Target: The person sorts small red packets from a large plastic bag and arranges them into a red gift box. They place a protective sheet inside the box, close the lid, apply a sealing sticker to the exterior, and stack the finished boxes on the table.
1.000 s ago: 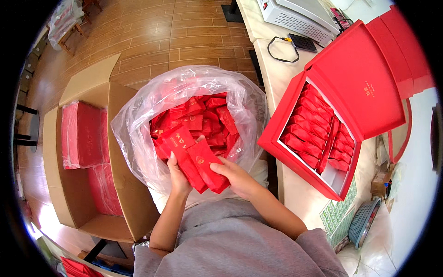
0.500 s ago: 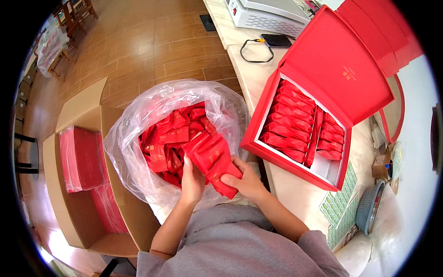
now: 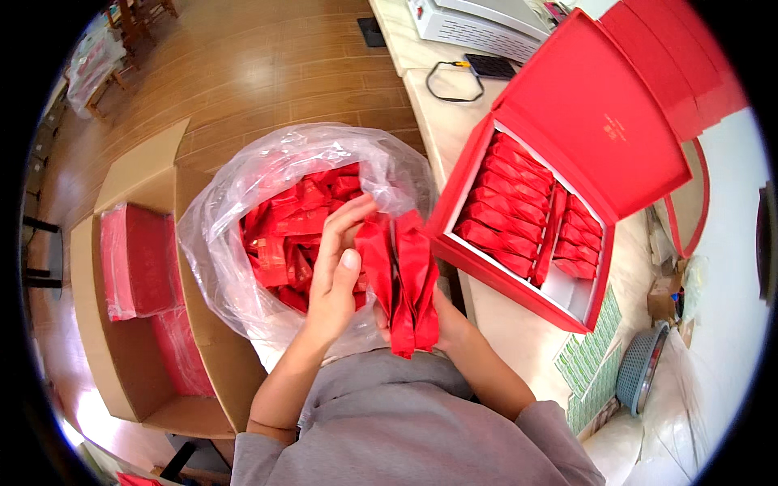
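Observation:
Both my hands hold a bundle of long red packets (image 3: pixel 405 283) upright in front of my chest. My left hand (image 3: pixel 336 271) presses flat against the bundle's left side, fingers stretched up. My right hand (image 3: pixel 442 320) grips the bundle from behind and below and is mostly hidden by it. Just behind them a clear plastic bag (image 3: pixel 243 186) holds several more loose red packets (image 3: pixel 284 235). To the right an open red gift box (image 3: pixel 604 283) lies on the table with rows of red packets in it and a free gap at its near right corner.
An open cardboard carton (image 3: pixel 121 356) with wrapped red stacks stands at my left on the wooden floor. On the table sit a grey machine (image 3: pixel 478 20), a black cable (image 3: pixel 446 77), sheets of green labels (image 3: pixel 587 364) and a small grey basket (image 3: pixel 640 364). More red boxes (image 3: pixel 689 57) are stacked at back right.
My hands have lifted the bundle of packets out of the bag and turned it upright, closer to my chest. The view has shifted slightly towards the gift box.

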Available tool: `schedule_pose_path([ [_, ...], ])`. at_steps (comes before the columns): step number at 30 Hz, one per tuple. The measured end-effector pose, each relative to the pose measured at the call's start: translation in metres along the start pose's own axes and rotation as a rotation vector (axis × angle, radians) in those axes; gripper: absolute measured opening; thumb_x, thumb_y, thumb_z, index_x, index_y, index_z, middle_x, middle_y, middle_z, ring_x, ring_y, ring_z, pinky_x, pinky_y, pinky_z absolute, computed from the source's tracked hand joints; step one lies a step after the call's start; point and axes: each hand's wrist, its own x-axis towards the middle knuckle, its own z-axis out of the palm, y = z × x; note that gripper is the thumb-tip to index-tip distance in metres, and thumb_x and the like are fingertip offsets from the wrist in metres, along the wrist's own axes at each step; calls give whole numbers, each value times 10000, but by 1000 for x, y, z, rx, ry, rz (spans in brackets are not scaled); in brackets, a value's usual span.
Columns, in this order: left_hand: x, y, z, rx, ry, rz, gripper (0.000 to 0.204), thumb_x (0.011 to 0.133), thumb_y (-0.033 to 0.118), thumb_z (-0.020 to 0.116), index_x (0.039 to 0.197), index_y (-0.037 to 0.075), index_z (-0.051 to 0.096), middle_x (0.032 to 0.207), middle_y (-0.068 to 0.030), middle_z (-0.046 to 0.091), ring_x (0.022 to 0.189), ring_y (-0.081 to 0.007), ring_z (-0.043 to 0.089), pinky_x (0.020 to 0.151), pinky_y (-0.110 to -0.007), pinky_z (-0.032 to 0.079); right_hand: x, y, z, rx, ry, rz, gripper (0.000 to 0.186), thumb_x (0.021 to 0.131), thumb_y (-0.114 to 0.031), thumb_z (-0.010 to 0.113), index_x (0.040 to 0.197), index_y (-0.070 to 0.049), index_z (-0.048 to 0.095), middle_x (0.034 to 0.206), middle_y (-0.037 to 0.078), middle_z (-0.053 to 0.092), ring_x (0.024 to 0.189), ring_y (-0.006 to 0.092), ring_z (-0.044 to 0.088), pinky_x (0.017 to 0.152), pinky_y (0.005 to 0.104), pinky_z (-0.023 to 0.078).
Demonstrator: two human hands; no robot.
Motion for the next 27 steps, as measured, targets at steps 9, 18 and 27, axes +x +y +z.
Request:
schedule_pose_path([
  [9, 4, -6, 27, -95, -109, -58, 402, 955, 250, 494, 1293, 45, 416, 1392, -144, 389, 1217, -266, 472, 1020, -405, 360, -15, -19, 16, 267, -289, -193, 490, 915, -535, 449, 1010, -64, 547, 810, 116, 579, 682, 248, 584, 594, 320, 482],
  [18, -11, -17, 59, -86, -216, -239, 307, 964, 213, 461, 1172, -9, 503, 1128, -111, 581, 989, -186, 588, 877, -317, 440, -180, -117, 12, -469, -64, -483, 460, 848, -453, 576, 1052, -41, 552, 990, 139, 592, 885, 279, 586, 737, 331, 483],
  [27, -39, -48, 62, -131, -171, -455, 235, 973, 173, 449, 1114, 13, 548, 997, -83, 608, 875, -143, 582, 785, -273, 452, -263, -176, 45, -1761, 1212, -94, 534, 677, -388, 804, 974, 12, 613, 891, 119, 649, 833, 227, 624, 758, 319, 492],
])
